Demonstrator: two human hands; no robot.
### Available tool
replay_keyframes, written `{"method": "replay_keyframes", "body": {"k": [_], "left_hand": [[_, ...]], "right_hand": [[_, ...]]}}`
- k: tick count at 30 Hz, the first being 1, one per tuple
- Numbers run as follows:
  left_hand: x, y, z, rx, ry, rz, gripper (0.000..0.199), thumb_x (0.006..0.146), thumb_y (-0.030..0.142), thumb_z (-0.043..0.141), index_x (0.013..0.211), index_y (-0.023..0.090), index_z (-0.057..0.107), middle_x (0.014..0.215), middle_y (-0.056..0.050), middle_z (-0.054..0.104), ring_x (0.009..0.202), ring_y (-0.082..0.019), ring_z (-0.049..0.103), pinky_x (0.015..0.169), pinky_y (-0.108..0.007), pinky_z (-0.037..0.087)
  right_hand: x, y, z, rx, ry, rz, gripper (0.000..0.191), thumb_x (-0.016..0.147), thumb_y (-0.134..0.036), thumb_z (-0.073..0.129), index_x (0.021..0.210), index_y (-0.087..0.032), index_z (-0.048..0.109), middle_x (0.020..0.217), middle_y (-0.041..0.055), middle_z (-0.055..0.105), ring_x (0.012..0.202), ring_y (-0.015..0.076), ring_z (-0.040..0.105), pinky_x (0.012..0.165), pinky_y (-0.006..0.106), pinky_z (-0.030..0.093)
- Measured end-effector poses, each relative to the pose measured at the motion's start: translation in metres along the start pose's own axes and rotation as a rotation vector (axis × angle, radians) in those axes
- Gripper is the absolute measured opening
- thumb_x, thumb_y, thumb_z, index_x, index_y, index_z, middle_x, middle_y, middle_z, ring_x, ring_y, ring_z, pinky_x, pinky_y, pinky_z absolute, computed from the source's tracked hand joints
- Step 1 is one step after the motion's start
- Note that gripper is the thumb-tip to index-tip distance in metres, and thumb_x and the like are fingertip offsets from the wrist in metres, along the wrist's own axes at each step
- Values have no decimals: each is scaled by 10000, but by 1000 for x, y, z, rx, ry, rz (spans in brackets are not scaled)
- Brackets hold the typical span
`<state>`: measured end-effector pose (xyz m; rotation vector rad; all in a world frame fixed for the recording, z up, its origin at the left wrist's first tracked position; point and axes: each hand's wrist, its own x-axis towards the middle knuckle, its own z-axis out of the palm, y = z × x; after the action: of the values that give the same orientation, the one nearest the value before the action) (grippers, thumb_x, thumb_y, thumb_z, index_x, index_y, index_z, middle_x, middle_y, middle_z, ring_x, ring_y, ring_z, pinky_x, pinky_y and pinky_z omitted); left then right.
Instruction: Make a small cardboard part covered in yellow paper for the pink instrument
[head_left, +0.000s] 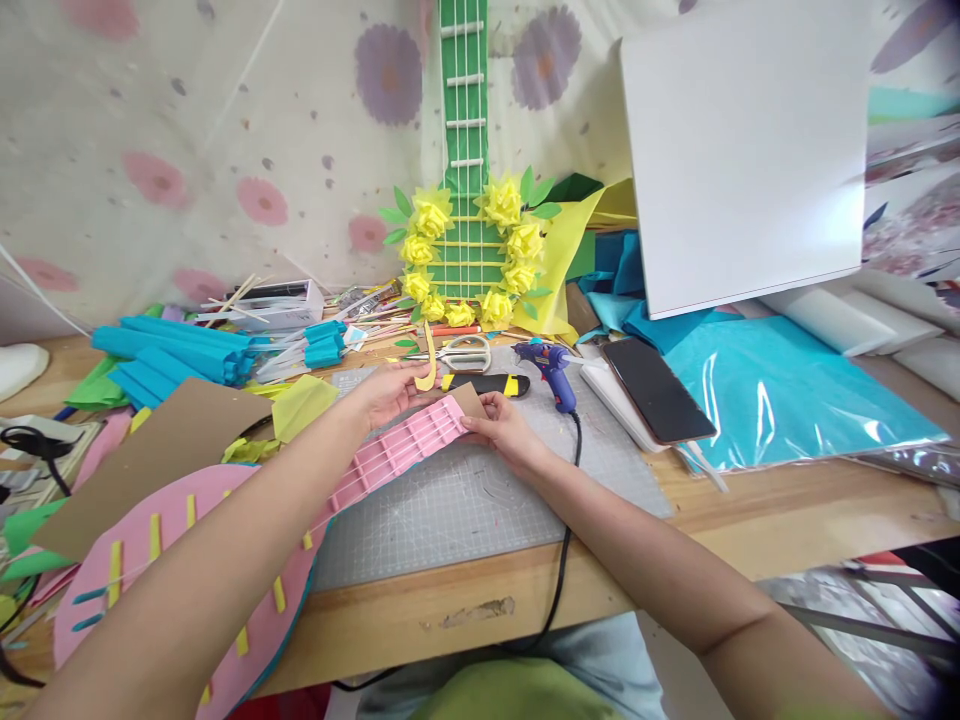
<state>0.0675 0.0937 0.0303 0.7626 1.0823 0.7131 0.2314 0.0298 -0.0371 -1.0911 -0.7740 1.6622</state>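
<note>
A pink paper guitar [180, 520] with yellow strips on its body lies at the left, its neck [397, 447] slanting up over the grey cutting mat [450, 520]. At the neck's end is a brown cardboard piece [469, 402], pinched between the thumb and fingers of my right hand [501, 428]. My left hand [394, 395] grips a small curved yellow strip [427, 368] just above the neck. Behind the neck lies a black and yellow cutter [486, 384], with scissors [465, 354] and a blue glue gun [551, 370] near it.
A green guitar [469, 240] with yellow flowers stands at the back. To the right are a phone [656, 390], a blue sheet in plastic [795, 385] and a white board [750, 150]. Brown cardboard [150, 460] and blue crepe paper [180, 350] lie left. The glue gun's cord [564, 560] crosses the front edge.
</note>
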Motion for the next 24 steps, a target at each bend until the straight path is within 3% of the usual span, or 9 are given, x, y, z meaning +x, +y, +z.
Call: {"method": "replay_keyframes", "body": {"k": [10,17,21,24], "left_hand": [[1,0,0,19,19,6,146,811,94,504,771,87,645,739,-81,666,724,-165,657,783,-337,543],[-1,-2,-3,79,2,-51,100,786,135,566,801,117,663,783,-81,682,676,-140,648,661,-266,543],[1,-4,-7,47,14,-55,90,778,117,571,770,111,660,732,-76,678,654,-141,648,636,-248,539],[5,-7,-9,10,4,-42,65,758,109,598,757,99,661,721,-88,681,653,-158,655,637,-258,538]], "right_hand": [[2,1,1,-13,-3,-14,501,487,-277,784,793,-227,391,813,-26,588,727,130,593,652,314,543],[5,-3,-5,-208,-56,-76,502,548,-277,740,958,-228,454,808,-22,593,608,94,561,475,213,464],[8,-5,-9,-217,-71,-118,586,550,-241,738,1009,-241,375,782,-33,634,661,115,601,608,257,492],[10,-6,-12,-261,-82,-139,512,569,-259,735,950,-235,394,783,-25,645,703,134,617,703,309,494]]}}
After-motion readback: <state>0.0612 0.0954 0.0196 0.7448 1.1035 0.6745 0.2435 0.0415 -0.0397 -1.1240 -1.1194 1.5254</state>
